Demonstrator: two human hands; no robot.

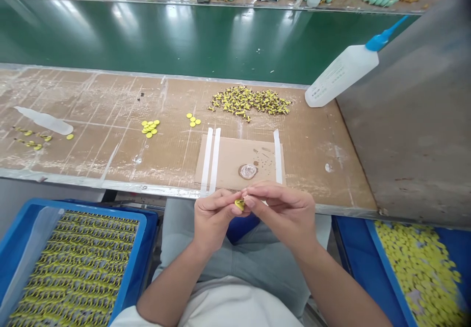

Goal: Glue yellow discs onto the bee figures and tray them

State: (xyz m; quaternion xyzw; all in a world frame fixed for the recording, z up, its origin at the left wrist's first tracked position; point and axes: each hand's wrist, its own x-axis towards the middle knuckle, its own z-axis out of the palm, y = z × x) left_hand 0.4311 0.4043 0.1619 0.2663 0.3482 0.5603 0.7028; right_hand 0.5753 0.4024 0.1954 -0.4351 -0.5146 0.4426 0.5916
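My left hand [213,219] pinches a small round yellow disc [239,204] between thumb and fingertips, just in front of the table's near edge. My right hand [289,214] meets it from the other side, its thumb and fingers closed together at the disc. A small dark bit shows on top of the disc, but the fingertips hide most of it. Beyond the hands lies a cardboard sheet [235,155] with white tape strips. On that sheet sits a round patch of clear, wet-looking stuff [248,171].
Small yellow-and-black figures [250,101] form a pile behind the sheet. Yellow discs [149,128] lie left. A white bottle with a blue nozzle [342,74] leans against the grey panel [412,111]. Blue trays [142,238] flank my legs. A green belt [147,37] runs behind.
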